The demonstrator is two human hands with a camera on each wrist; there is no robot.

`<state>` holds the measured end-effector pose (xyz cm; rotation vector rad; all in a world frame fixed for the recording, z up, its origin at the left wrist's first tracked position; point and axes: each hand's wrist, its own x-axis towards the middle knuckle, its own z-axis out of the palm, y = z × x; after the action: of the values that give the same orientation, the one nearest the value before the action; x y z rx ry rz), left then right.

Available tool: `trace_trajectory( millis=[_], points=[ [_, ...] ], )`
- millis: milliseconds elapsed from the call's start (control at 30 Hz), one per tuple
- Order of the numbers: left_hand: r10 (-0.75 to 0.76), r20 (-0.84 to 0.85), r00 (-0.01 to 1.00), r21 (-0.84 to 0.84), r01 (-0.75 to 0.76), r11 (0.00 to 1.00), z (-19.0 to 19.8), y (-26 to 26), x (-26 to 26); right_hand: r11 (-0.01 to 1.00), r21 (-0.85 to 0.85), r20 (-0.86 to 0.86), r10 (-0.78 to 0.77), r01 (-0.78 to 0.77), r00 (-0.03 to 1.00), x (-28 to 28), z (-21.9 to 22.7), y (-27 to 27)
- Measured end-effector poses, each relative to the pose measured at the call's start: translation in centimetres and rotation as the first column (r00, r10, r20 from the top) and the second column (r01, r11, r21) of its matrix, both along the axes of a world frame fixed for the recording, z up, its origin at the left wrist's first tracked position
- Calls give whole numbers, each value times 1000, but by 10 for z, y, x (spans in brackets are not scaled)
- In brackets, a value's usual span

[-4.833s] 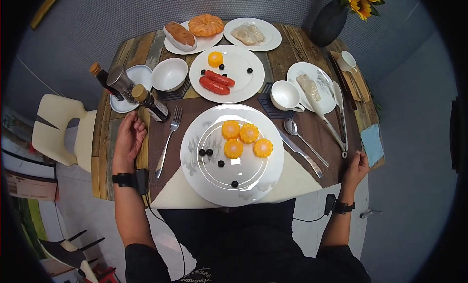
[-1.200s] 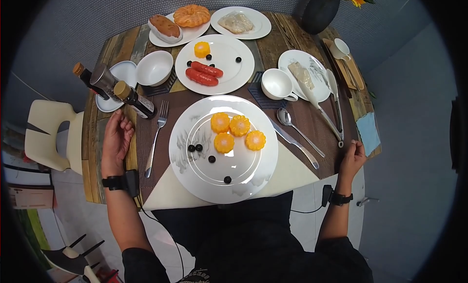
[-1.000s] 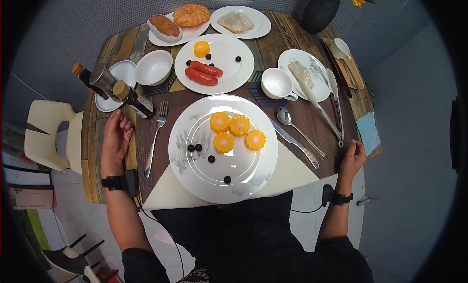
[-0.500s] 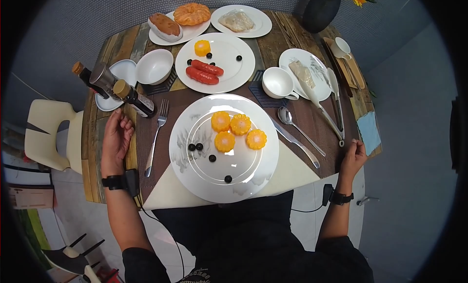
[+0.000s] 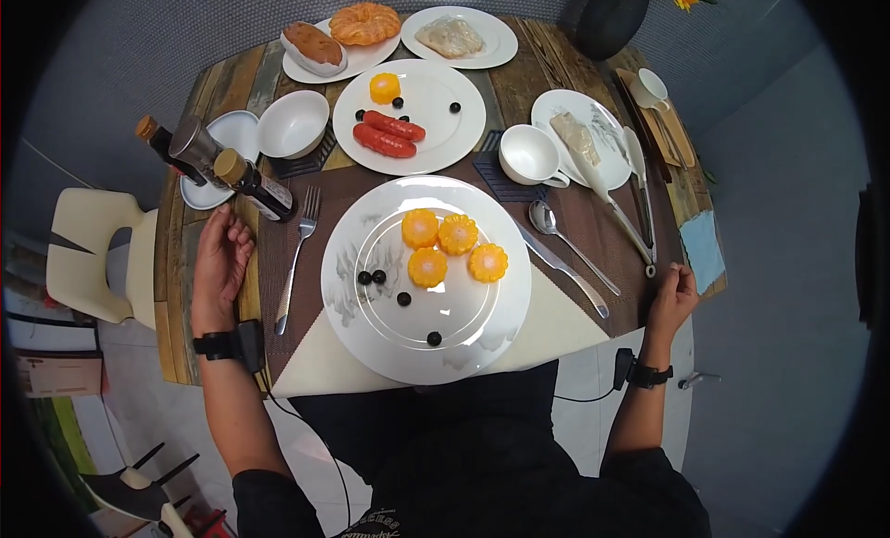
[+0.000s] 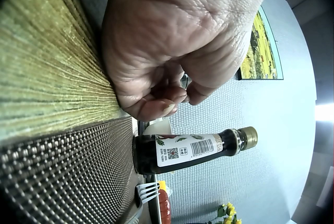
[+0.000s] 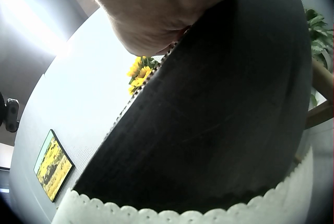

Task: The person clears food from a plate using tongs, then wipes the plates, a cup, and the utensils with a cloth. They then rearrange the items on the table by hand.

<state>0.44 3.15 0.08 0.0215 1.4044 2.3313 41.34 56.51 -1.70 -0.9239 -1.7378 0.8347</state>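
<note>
My left hand point(image 5: 221, 260) rests at the table's left edge, fingers loosely curled and holding nothing. Just beyond it stands a dark sauce bottle point(image 5: 257, 187) with a gold cap, its label showing in the left wrist view. A fork point(image 5: 298, 260) lies to its right. At the right table edge, my right hand point(image 5: 674, 301) sits with loosely bent fingers, nothing in it, near the ring end of the tongs point(image 5: 628, 228); in the right wrist view the table partly hides it. Between the hands, a large plate point(image 5: 371, 339) bears several corn pieces point(image 5: 427, 267) and black berries point(image 5: 403, 299).
A knife point(image 5: 565, 274) and spoon point(image 5: 547, 224) lie right of the large plate. Behind it are a sausage plate point(image 5: 454, 148), bowl point(image 5: 294, 125), cup point(image 5: 528, 155) and plates of bread and wrapped food. A blue cloth point(image 5: 702, 250) lies at the right edge, a dark vase point(image 5: 612, 23) behind.
Since the earliest frame the head view has shifted, so the table things appear further left and higher. Both hands keep their places at the table edges; nothing on the table has moved.
</note>
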Motion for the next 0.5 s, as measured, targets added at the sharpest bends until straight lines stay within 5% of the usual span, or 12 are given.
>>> trace_trajectory(
  millis=[500],
  points=[
    [1,3,1000,9,-1,1000,1,1,1,1000,15,-7,17,-17,1000,-2,2,-1]
  ],
)
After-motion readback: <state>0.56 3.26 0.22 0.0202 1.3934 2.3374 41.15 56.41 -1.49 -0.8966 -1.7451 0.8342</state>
